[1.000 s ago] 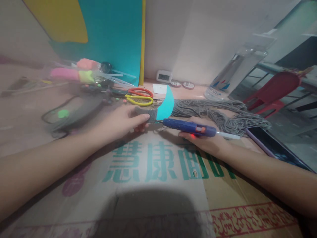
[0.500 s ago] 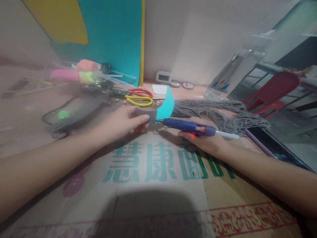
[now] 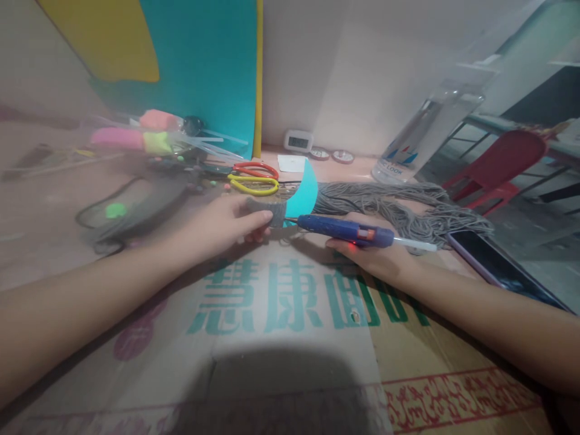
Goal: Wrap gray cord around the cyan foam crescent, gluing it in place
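Note:
A curved turquoise strip (image 3: 304, 192), its left part covered with grey cord (image 3: 275, 214), is pinched between the thumb and fingers of my left hand (image 3: 235, 221). My right hand (image 3: 369, 251) is wrapped round a blue hot glue gun (image 3: 333, 228) lit by a small red light. Its nozzle points left and meets the strip at the edge of the cord wrapping; whether glue is coming out is too small to tell. From the gun's back end sticks a pale glue stick (image 3: 415, 244). Behind the gun lies a loose bundle of grey cord (image 3: 408, 202).
Printed cardboard (image 3: 281, 368) covers the near surface. Scissors (image 3: 254, 179) with red and yellow handles lie behind my left hand. A phone (image 3: 502, 266) and a clear bottle (image 3: 417, 139) stand to the right. Bagged coloured clay (image 3: 120, 138) and a small digital clock (image 3: 298, 142) are farther back.
Almost nothing differs. Both hands, the glue gun and the strip keep their places; the whole view has shifted very slightly.

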`<state>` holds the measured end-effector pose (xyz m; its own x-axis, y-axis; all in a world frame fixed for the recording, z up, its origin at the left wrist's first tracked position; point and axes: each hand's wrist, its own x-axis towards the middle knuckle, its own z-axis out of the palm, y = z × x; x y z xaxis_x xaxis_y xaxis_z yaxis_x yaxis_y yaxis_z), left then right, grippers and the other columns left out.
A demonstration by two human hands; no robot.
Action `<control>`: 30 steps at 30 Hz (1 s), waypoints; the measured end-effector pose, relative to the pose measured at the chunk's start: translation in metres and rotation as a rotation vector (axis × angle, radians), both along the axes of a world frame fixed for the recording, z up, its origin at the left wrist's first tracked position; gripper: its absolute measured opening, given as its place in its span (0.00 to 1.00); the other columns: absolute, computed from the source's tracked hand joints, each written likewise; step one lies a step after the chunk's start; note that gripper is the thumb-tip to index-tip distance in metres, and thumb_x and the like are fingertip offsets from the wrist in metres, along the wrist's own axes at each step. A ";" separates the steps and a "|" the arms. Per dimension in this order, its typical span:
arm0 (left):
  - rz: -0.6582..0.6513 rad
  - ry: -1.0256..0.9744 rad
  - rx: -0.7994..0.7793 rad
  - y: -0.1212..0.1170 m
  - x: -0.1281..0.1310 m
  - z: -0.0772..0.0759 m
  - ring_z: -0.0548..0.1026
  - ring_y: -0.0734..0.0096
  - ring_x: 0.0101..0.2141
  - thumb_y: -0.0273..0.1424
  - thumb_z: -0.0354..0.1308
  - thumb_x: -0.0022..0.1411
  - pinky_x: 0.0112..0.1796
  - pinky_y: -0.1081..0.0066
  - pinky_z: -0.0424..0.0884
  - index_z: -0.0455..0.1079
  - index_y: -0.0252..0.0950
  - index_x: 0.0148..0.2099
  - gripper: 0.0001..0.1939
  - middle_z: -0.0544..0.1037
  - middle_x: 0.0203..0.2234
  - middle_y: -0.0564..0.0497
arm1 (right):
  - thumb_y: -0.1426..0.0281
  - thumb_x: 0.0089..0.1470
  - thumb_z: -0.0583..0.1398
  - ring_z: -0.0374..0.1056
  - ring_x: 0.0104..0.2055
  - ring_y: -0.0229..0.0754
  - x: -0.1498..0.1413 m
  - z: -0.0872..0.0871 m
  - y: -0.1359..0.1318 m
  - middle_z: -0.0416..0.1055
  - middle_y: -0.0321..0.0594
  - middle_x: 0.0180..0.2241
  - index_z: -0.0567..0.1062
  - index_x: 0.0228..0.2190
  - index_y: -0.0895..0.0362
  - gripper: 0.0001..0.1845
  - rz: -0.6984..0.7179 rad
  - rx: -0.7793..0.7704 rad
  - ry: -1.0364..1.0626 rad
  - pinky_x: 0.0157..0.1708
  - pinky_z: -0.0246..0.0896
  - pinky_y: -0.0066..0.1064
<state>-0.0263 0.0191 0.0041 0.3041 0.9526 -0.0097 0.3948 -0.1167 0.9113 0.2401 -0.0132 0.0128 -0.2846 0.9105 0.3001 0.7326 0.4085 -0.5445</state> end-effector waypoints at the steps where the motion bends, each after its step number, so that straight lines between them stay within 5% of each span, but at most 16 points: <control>1: 0.000 -0.002 -0.002 0.000 0.000 0.000 0.72 0.73 0.24 0.43 0.58 0.59 0.24 0.76 0.67 0.72 0.36 0.28 0.15 0.77 0.23 0.51 | 0.61 0.49 0.64 0.67 0.26 0.38 0.000 0.000 0.000 0.72 0.35 0.24 0.74 0.27 0.55 0.10 0.001 0.001 -0.001 0.27 0.60 0.28; 30: -0.037 -0.030 -0.051 0.000 0.000 0.002 0.71 0.75 0.23 0.42 0.57 0.60 0.24 0.76 0.65 0.71 0.35 0.29 0.15 0.76 0.22 0.51 | 0.62 0.50 0.64 0.68 0.27 0.38 0.003 -0.002 0.001 0.72 0.35 0.25 0.73 0.27 0.55 0.10 0.014 0.025 0.037 0.28 0.61 0.29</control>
<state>-0.0259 0.0189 0.0064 0.3397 0.9393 -0.0485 0.3640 -0.0837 0.9276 0.2430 -0.0125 0.0103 -0.2851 0.8986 0.3334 0.7061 0.4321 -0.5609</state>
